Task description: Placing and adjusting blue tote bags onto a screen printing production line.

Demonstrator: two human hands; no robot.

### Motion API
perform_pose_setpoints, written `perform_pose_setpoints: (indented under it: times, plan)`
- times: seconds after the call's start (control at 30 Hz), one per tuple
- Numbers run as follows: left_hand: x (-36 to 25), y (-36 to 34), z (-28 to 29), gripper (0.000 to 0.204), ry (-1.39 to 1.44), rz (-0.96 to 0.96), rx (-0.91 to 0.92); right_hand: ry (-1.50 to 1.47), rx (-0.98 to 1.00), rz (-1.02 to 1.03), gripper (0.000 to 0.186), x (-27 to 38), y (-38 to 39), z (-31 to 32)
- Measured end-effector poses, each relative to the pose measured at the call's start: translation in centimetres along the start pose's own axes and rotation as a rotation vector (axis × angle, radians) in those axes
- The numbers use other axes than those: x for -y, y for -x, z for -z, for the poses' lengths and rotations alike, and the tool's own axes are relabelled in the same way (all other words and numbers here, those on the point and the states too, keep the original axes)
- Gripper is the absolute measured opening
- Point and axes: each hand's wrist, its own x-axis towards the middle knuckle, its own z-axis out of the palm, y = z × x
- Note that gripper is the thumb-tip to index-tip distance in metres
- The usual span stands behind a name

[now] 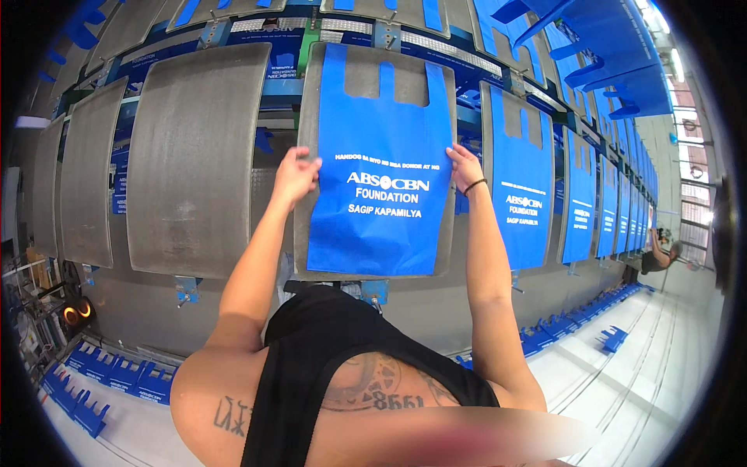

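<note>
Left hand (pixel 294 176) and right hand (pixel 465 167) each gripping 1 edge of blue bag (pixel 379 179) on grey plate (pixel 307 117).

Blue bag (pixel 379 194): matt non-woven cloth. Grey pallet (pixel 191 156): dull, rough-textured metal.

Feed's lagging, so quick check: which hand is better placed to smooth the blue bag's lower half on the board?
Probably the left hand: it grips the bag edge slightly lower than the right hand. The difference is small; both pinch the bag's sides over the grey board.
</note>
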Motion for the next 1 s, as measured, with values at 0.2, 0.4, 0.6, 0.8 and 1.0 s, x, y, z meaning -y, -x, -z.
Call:
perform_pose_setpoints:
  times: [0.2,0.4,0.6,0.8,1.0]
  plan:
    - [2.6,8.7,1.5,0.038,-0.227,0.278,0.072,0.073,0.252,-0.295,0.034,-0.6,4.1,0.9]
    - [2.9,9.3,2.8,0.043,0.363,0.225,0.417,0.116,0.252,-0.302,0.025,-2.5,7.6,3.2]
    - [2.1,7.9,1.6,0.056,0.543,0.228,0.631,-0.069,0.291,-0.241,0.031,-0.8,7.6,1.9]
    - [-3.6,-2.6,-0.8,0.049,0.555,0.195,0.482,-0.072,0.07,-0.255,0.038,-0.9,2.3,2.1]
    - [-2.9,-4.2,-1.3,0.036,0.378,-0.013,0.177,-0.064,0.017,-0.273,0.027,-0.6,1.2,0.9]
